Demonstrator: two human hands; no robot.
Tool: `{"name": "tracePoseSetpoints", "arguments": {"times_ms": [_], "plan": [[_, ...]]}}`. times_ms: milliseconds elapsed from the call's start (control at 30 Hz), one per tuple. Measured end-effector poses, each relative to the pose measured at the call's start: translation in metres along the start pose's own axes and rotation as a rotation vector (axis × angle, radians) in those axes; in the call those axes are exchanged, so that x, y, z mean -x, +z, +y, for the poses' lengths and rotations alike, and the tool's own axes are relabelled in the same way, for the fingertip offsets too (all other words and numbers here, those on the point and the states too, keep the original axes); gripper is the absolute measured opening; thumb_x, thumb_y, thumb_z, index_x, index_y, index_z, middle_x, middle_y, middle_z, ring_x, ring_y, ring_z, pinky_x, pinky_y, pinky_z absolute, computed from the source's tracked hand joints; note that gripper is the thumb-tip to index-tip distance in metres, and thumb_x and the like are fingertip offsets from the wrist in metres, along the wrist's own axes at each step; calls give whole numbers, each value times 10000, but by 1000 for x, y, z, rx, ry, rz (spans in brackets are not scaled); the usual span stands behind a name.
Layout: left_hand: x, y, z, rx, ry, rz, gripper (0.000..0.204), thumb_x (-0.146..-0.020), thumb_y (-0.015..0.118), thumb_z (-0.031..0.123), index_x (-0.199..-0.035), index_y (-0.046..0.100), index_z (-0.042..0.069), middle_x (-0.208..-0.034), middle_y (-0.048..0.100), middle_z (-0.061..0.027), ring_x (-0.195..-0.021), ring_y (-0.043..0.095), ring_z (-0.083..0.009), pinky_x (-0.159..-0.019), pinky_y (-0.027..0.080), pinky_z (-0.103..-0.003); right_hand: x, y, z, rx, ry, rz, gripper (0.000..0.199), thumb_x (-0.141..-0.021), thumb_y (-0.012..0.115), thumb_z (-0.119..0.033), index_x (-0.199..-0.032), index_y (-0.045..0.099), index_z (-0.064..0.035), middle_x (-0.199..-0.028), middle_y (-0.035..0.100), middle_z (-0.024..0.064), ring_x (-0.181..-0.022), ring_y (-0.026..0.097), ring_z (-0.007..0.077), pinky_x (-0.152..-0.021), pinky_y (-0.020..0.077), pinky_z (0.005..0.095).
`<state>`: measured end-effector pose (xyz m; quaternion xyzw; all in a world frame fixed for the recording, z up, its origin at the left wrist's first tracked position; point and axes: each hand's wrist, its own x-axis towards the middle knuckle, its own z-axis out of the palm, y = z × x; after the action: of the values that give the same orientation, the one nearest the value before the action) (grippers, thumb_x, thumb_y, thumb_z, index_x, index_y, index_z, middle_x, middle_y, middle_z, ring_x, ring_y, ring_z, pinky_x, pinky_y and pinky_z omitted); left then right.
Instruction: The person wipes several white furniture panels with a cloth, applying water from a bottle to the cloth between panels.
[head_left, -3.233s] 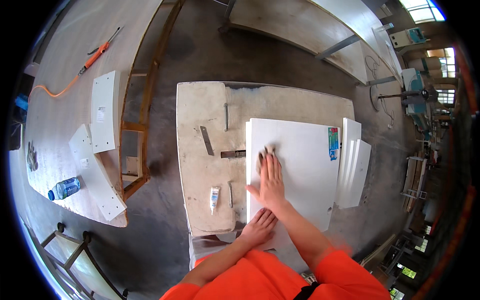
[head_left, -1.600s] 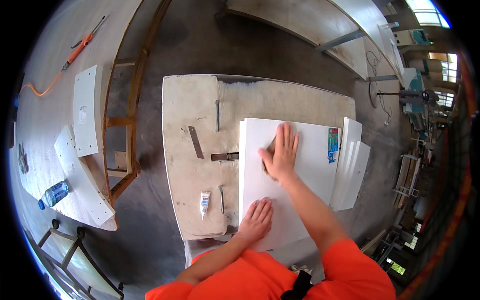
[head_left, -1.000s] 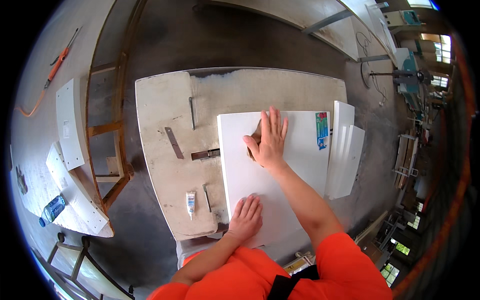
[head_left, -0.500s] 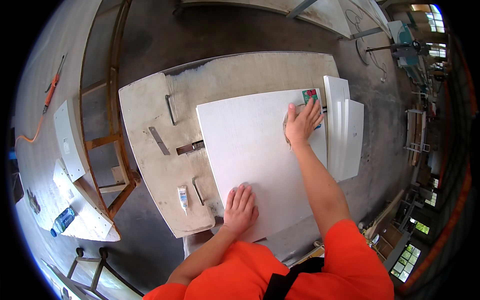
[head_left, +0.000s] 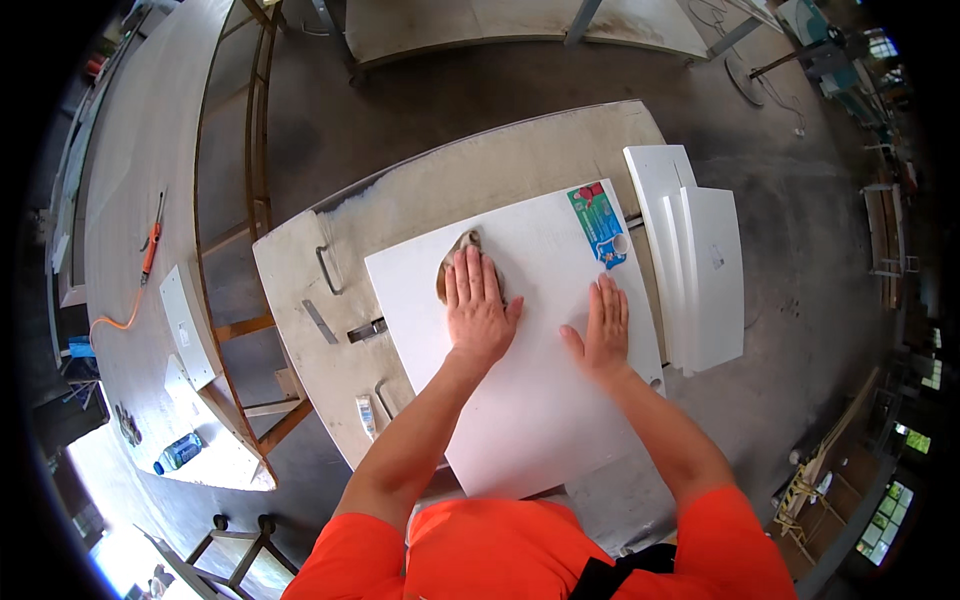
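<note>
A large white panel (head_left: 530, 400) lies on the worktable. My left hand (head_left: 478, 315) rests flat, fingers stretched, over a brownish rag (head_left: 467, 240) on the panel's left part; most of the rag is hidden under the hand. My right hand (head_left: 603, 335) lies open on the panel's right part, thumb apart, with nothing under it that I can see. Just beyond its fingertips is a green and blue printed packet or card (head_left: 598, 228), with a small white round piece (head_left: 620, 243) on its edge.
The worktable (head_left: 400, 205) carries metal handles (head_left: 326, 270), a flat metal strip (head_left: 319, 321) and a white tube (head_left: 366, 415) at left. White boards (head_left: 710, 270) are stacked at its right side. A left bench holds an orange tool (head_left: 151, 250) and a bottle (head_left: 178, 453).
The rag has moved leftward across the panel and is now beneath my left hand instead of my right. My right hand has come nearer, uncovering the printed packet; my left hand has reached farther forward.
</note>
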<state>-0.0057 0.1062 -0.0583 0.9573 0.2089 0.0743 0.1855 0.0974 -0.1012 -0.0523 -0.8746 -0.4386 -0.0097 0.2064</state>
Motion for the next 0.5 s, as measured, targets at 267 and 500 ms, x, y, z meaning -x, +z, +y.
{"name": "tracePoseSetpoints", "arguments": {"times_ms": [267, 500], "plan": [[-53, -2, -12, -122, -57, -25, 966, -932, 560, 585, -1527, 324, -139, -1646, 243, -312, -1562, 151, -446, -1280, 94, -519, 4, 2, -4, 12, 43, -147, 753, -986, 586, -405, -1515, 341, 72, -1621, 307, 272, -1516, 273, 444, -1246, 172, 577], [-27, -11, -9, -109, -36, -131, 1093, -906, 556, 697, -1543, 277, -146, -1665, 189, -309, -1568, 133, -444, -1282, 82, -526, 0, -2, 3, -17, 31, -127, 744, -968, 617, -396, -1506, 367, 53, -1624, 304, 261, -1521, 261, 435, -1254, 151, 577]]}}
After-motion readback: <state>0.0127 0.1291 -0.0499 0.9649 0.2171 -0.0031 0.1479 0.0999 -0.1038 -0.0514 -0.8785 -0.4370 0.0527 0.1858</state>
